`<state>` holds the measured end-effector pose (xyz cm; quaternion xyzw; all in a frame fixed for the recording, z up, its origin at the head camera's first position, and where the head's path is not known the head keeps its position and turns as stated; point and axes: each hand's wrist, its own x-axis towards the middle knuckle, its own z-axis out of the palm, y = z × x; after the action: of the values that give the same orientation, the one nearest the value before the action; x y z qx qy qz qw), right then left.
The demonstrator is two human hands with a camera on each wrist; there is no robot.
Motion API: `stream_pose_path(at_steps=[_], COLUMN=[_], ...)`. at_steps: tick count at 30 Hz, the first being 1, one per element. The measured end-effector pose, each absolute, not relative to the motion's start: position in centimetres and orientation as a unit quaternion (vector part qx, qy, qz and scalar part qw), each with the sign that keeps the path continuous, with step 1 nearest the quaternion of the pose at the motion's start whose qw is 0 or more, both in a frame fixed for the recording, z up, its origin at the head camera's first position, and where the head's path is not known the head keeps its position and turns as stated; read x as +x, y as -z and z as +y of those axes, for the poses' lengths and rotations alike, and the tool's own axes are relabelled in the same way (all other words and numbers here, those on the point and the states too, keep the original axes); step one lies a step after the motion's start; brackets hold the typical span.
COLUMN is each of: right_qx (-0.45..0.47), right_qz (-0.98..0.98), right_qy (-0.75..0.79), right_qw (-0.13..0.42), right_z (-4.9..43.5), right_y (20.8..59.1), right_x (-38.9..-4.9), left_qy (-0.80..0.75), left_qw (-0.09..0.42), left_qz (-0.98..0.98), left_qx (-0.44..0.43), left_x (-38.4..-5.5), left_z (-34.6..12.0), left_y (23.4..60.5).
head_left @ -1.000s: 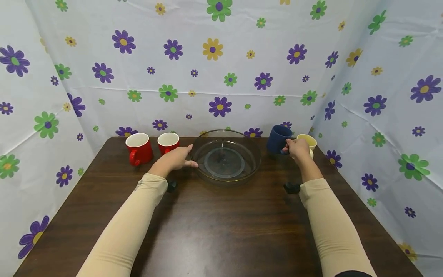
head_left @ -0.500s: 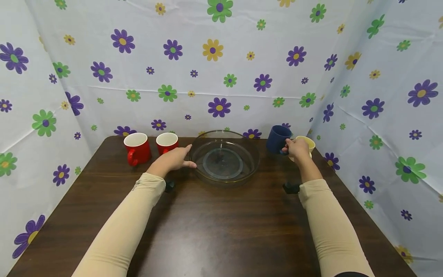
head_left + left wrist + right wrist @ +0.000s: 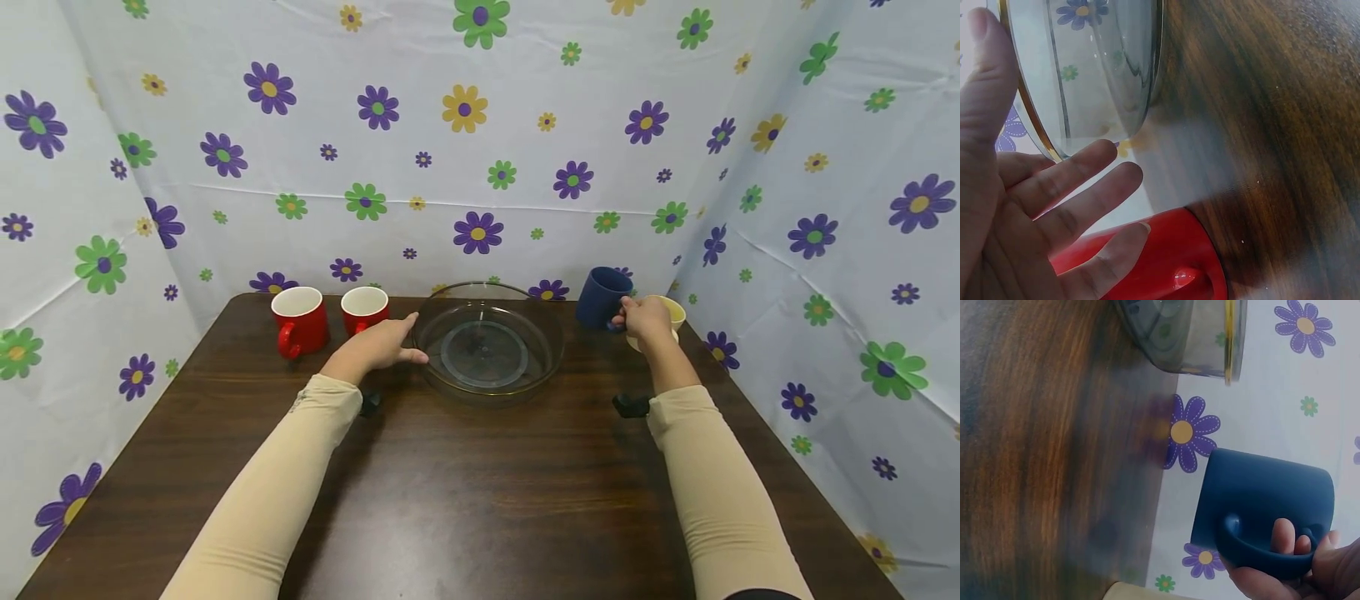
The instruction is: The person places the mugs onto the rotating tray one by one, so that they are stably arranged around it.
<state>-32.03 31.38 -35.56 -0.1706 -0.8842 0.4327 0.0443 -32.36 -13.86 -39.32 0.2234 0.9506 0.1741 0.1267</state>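
Note:
In the head view a clear glass bowl (image 3: 483, 354) with a gold-lined rim stands at the table's back middle. My left hand (image 3: 377, 343) is at its left side, thumb and fingers spread; in the left wrist view the thumb and fingers (image 3: 1079, 181) are close to the rim. A red mug (image 3: 1147, 262) stands just beyond these fingers. My right hand (image 3: 647, 323) grips the handle of a blue mug (image 3: 1266, 494), fingers through the loop. The mug is upright, slightly above the table, right of the bowl.
Another red mug (image 3: 301, 322) with a white inside stands further left. Behind my right hand is a yellow mug (image 3: 671, 310), partly hidden. The dark wooden table (image 3: 480, 492) ends at a flowered cloth (image 3: 420, 167) at the back and sides.
The blue mug has risen slightly, with my right hand gripping its handle throughout. My left hand and the bowl have stayed in place.

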Motion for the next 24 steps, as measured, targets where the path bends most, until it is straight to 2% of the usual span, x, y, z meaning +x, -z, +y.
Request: stream_pose_path(at_steps=[24], right_qx=[-0.173], right_qz=[-0.883], right_qy=[-0.433], right_qw=[0.048], right_z=[31.6], right_y=[34.2], right_x=[-31.9], left_qy=[-0.177], left_qw=[0.130], left_qz=[0.950], left_qx=[0.219], left_x=[-32.0], left_z=[-13.5], left_y=[39.5])
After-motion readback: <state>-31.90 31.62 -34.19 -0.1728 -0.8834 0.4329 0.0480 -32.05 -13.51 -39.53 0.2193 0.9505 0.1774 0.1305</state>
